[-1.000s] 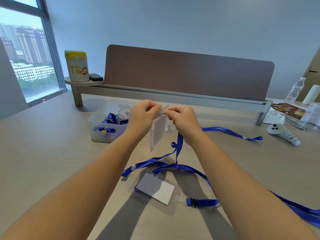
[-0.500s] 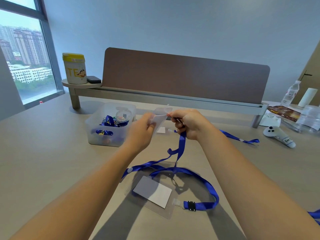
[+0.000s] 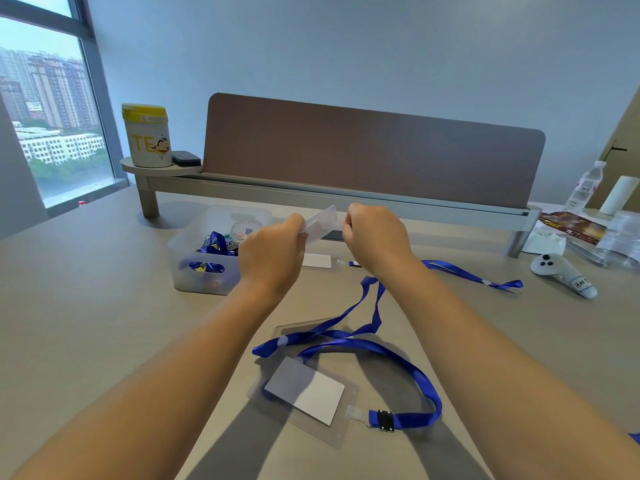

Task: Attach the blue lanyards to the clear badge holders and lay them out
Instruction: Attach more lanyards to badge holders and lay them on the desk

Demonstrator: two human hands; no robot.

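Observation:
Above the table, my left hand (image 3: 273, 249) grips a clear badge holder (image 3: 320, 223) that tilts up to the right. My right hand (image 3: 375, 237) is closed at the holder's upper right end, on the clip end of a blue lanyard (image 3: 375, 299) that hangs down from it to the table. The clip itself is hidden in my fingers. Nearer to me lies a finished badge holder (image 3: 306, 396) with a white card, joined to its own blue lanyard (image 3: 420, 379). Another holder with a lanyard (image 3: 467, 273) lies farther back, behind my right wrist.
A translucent bin (image 3: 204, 258) with several lanyards and clips stands left of my hands. Behind runs a desk divider (image 3: 370, 150) on a shelf with a yellow-lidded can (image 3: 147, 135). At the right lie a white controller (image 3: 562, 275), a water bottle (image 3: 585, 187) and plastic bags (image 3: 620, 240).
The badge holder went from hanging upright to tilted nearly flat between my hands. Both hands moved slightly apart, and the lanyard's hanging part shifted right.

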